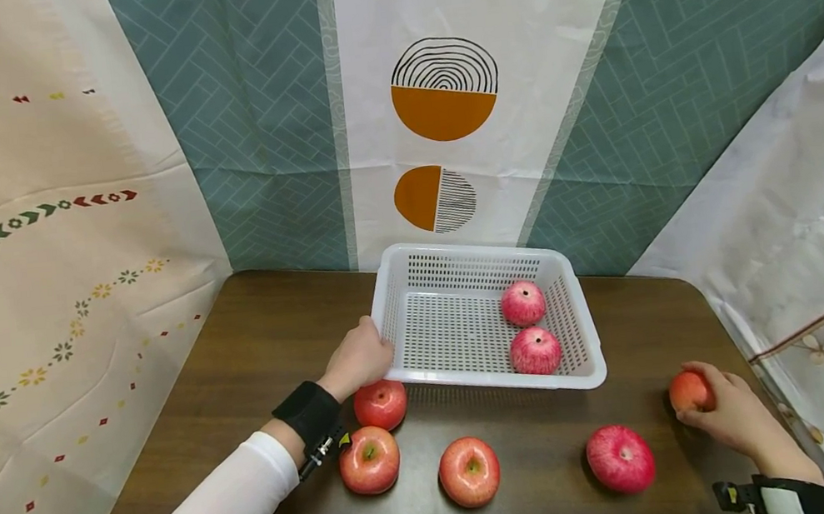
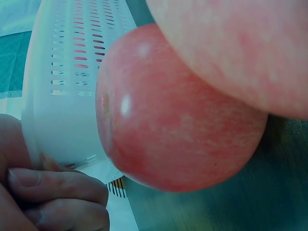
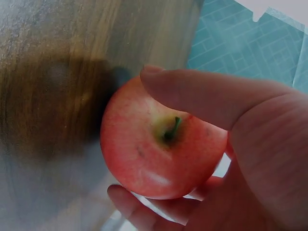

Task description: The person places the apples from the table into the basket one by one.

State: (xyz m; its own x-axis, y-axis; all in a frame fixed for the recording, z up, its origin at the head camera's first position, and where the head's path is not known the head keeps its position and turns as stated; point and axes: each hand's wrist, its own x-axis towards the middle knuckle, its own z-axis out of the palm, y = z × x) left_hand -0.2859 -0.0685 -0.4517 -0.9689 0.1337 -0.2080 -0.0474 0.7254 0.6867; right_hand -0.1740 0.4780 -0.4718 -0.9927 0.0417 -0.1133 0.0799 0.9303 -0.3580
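Note:
A white plastic basket [image 1: 471,249] with slotted walls stands on the wooden table, holding two pinkish-red apples [image 1: 524,303] at its right end. My left hand [image 1: 359,355] grips the basket's front left corner, fingers curled at the rim in the left wrist view. Right beside that wrist lies a red apple [image 1: 380,404], with a paler apple [image 1: 369,460] just in front of it. At the table's right side my right hand [image 1: 734,416] holds a red apple [image 3: 144,163] between thumb and fingers, its green stem facing the wrist camera.
Another red apple [image 1: 469,472] sits in front of the basket, and a deep pink apple [image 1: 620,459] lies farther right, between the basket and my right hand. Patterned cloths [image 1: 262,122] hang behind the table [image 1: 289,303] and along both sides.

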